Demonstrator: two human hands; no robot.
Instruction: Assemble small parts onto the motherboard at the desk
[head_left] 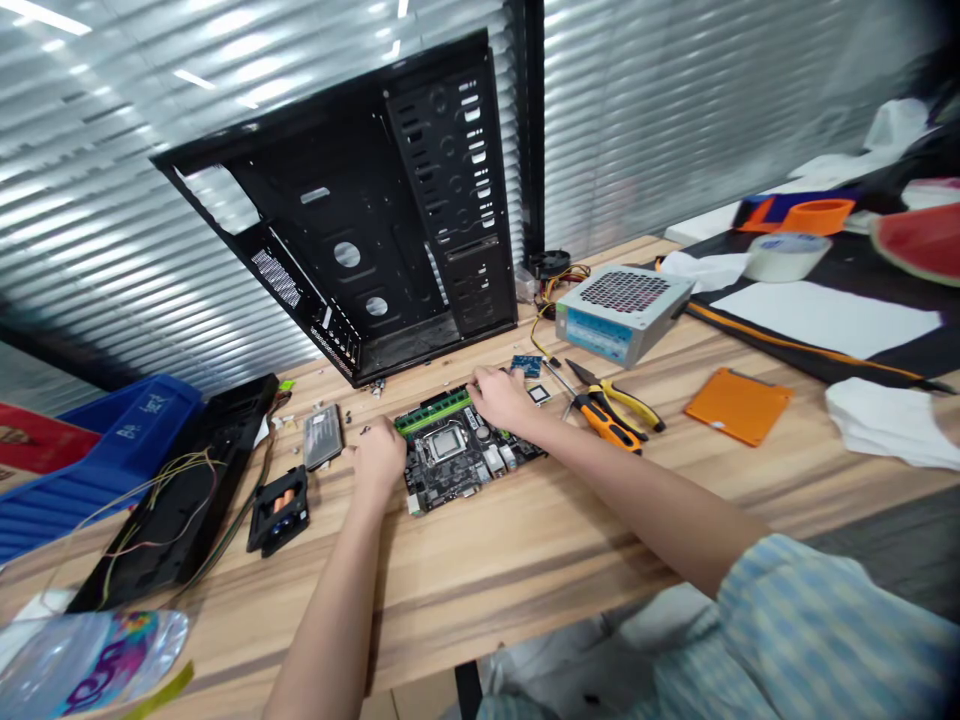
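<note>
A black motherboard point(465, 470) lies flat on the wooden table in front of me. A silver processor sits in its socket point(444, 442). Green memory sticks point(433, 410) run along its far edge. My left hand point(379, 455) is at the board's left edge, fingers curled and partly hidden. Over the far right part of the board, beside the end of the memory sticks, my right hand point(501, 397) is bent down with its fingertips closed on the board. Just beyond that hand are a small blue circuit board point(527, 366) and a square chip point(538, 395).
An open black computer case point(360, 220) stands behind the board. To the right are a power supply point(622, 310), pliers point(630, 400), an orange-handled screwdriver point(607, 422) and an orange plate point(739, 405). A metal drive point(322, 436), black bracket point(278, 510) and blue bin point(142, 440) lie left.
</note>
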